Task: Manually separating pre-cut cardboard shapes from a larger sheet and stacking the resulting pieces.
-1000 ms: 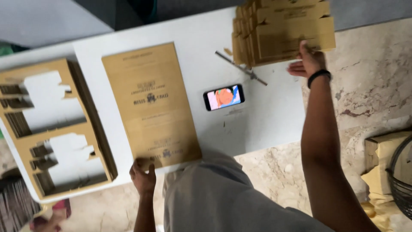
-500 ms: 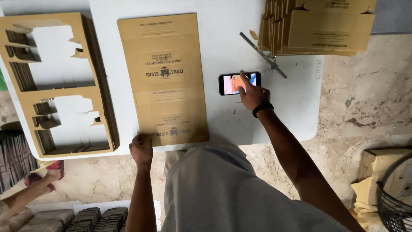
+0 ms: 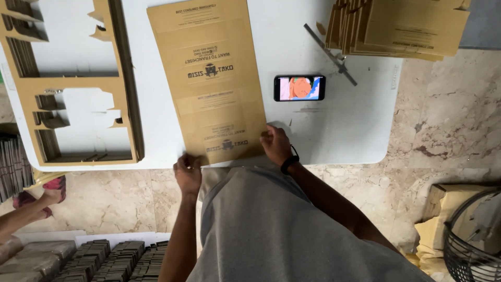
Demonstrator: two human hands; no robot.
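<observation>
Lying under everything, beyond and to both sides of the fingers: a white desk (image 3: 334, 130), standing on a marbled floor (image 3: 449, 120). Spreading out well to the left of the left-hand fingers: punched-out cardboard frames (image 3: 78, 83), stacked and showing empty cut-out windows. Stretching away from the fingers up the middle of the desk: a flat brown cardboard sheet (image 3: 209, 78) with dark print on it, its near edge reaching the desk's front rim. Sitting far beyond the right-hand fingers, at the desk's far right corner: a pile of folded brown cardboard blanks (image 3: 407, 26). Lying just beyond and to the right of the right-hand fingers: a phone (image 3: 299, 87) with a lit screen (a colourful picture on it), and past it a thin metal tool (image 3: 331, 55). Gripping the sheet's near left corner at the desk rim: the left hand (image 3: 188, 172), fingers curled down over the edge. Pressing on the sheet's near right corner: the right hand (image 3: 275, 146), fingers bent and resting on the cardboard, a dark band at the wrist; whether pinching the edge or only touching it, impossible to tell. Showing at the far left on the floor: another person's foot (image 3: 49, 190) in a red sandal.
</observation>
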